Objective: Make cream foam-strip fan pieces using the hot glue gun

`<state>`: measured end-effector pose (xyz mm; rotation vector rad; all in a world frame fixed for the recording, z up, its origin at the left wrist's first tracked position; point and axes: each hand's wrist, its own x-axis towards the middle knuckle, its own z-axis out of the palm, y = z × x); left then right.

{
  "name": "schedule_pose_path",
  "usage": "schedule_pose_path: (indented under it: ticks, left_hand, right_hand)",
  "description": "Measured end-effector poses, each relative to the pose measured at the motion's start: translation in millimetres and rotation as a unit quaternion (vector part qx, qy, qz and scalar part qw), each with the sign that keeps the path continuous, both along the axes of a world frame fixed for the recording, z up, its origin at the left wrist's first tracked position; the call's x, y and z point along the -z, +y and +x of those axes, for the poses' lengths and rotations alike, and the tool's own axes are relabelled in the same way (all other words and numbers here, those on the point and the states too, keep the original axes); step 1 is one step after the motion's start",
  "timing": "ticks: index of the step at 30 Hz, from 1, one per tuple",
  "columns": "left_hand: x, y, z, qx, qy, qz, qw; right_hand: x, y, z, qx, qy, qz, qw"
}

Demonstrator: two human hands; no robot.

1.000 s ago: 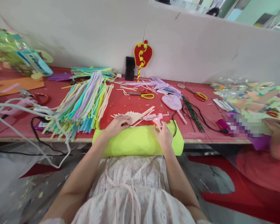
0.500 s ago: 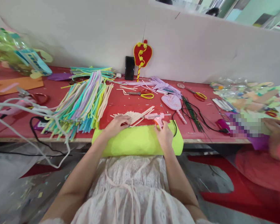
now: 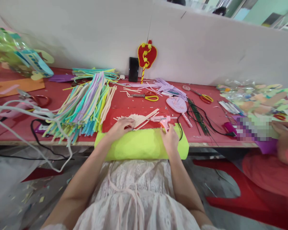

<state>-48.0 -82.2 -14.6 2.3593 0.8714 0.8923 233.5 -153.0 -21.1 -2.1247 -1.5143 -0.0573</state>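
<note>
My right hand point(image 3: 171, 138) is wrapped around the handle of a pink hot glue gun point(image 3: 159, 119), whose body lies level across the front of the work area. My left hand point(image 3: 122, 128) has its fingers bent and closed on the near left edge of a piece made of cream pipe cleaners point(image 3: 139, 120), laid side by side. Some of their ends stick out to the right, close to the glue gun. Under both hands a bright yellow-green sheet point(image 3: 136, 143) hangs over the table edge. My left fingertips are partly hidden.
Coloured pipe cleaners point(image 3: 84, 105) are heaped at left. Yellow-handled pliers point(image 3: 151, 96), a lilac fan-shaped piece point(image 3: 177, 104) and scissors point(image 3: 206, 98) lie beyond my hands. A red fan ornament point(image 3: 147, 56) and a phone point(image 3: 133, 69) lean on the wall. Another person's hand point(image 3: 284, 131) is at right.
My right hand has shifted the glue gun slightly to the right. My left hand stays on the cream pipe cleaners.
</note>
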Motion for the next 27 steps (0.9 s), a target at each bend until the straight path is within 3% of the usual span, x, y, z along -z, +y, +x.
schedule_pose_path:
  ticks: [15, 21, 27]
  left_hand:
    - [-1.0, -2, 0, -0.001, -0.006, -0.002, 1.000]
    - [-2.8, -3, -1, -0.005, -0.008, 0.001, 1.000]
    - [-6.3, -3, 0, -0.008, -0.027, -0.001, 1.000]
  right_hand:
    - [-3.4, 5, 3, 0.025, 0.006, 0.014, 1.000]
    - [-8.6, 16, 31, 0.090, -0.001, 0.054, 0.994]
    - [-5.1, 32, 54, 0.154, -0.023, 0.005, 0.988]
